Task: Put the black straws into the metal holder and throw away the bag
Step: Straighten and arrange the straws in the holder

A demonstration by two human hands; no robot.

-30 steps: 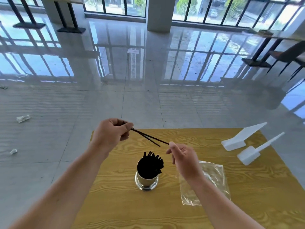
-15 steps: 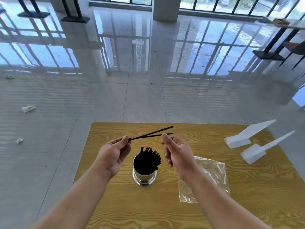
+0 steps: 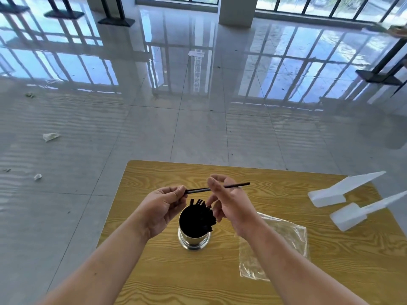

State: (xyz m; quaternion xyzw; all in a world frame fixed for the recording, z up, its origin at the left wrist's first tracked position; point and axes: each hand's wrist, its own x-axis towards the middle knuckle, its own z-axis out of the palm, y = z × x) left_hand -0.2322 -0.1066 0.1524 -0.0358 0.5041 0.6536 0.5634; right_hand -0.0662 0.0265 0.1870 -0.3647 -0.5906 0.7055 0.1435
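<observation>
A metal holder (image 3: 194, 239) stands on the wooden table (image 3: 275, 194), filled with several black straws (image 3: 203, 213) that fan toward its right rim. Just above it my left hand (image 3: 161, 209) pinches the left end of black straws (image 3: 236, 185) held nearly level. My right hand (image 3: 229, 202) is over the middle of those straws with its fingers curled around them; how firmly it holds them is unclear. A clear plastic bag (image 3: 277, 245) lies flat on the table to the right of the holder, under my right forearm.
Two white foam pieces (image 3: 343, 190) (image 3: 361, 213) lie at the table's right side. Beyond the table is a glossy tiled floor with crumpled paper scraps (image 3: 50, 136) on the left. Dark table bases stand at the far edges of the room.
Both hands have come closer together and lower over the holder. The held straws went from pointing down-right to nearly level, and my right hand now covers their middle.
</observation>
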